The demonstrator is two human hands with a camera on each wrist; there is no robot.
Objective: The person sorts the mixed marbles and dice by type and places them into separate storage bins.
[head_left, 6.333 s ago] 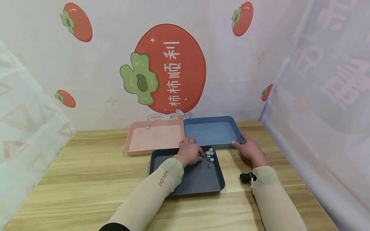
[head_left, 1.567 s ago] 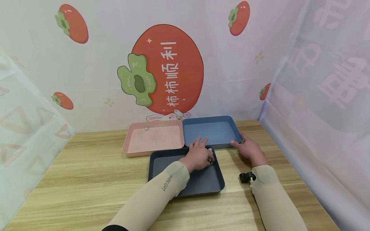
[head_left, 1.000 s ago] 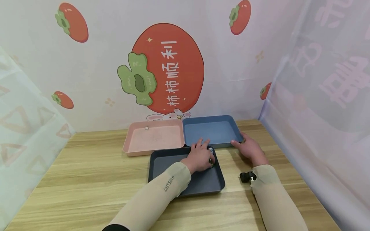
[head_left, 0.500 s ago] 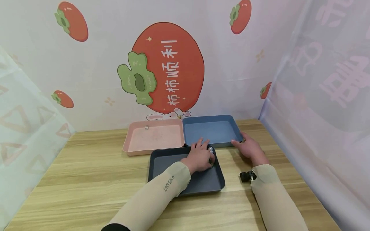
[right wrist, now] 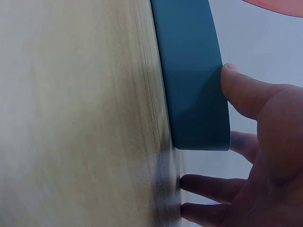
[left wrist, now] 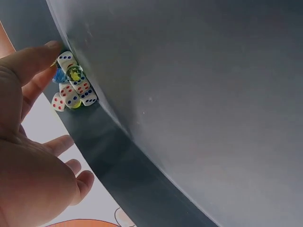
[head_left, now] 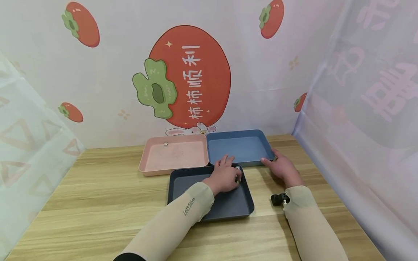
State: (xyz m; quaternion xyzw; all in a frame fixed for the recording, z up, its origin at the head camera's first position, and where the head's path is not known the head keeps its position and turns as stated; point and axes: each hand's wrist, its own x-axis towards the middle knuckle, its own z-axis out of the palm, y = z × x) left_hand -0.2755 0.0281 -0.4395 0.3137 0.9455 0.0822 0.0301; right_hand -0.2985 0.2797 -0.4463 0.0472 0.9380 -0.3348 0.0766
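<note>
Our left hand (head_left: 222,178) is at the dark tray (head_left: 228,208)'s 1 o'clock corner, where dotted dice (left wrist: 81,87) lie heaped with a marble (left wrist: 75,74); we cannot tell whether thumb and forefinger pinch anything. Our right hand (head_left: 282,168) grips the blue tray (head_left: 238,149) at 4 o'clock. We'd do best picking single pieces off the heap's edge. Our left sleeve (head_left: 177,221) seems to read "Let's Slim"; the persimmon backdrop (head_left: 212,87), 柿柿顺利.

Room over pink tray (head_left: 176,159), past dark tray's rim (head_left: 188,171)
</note>
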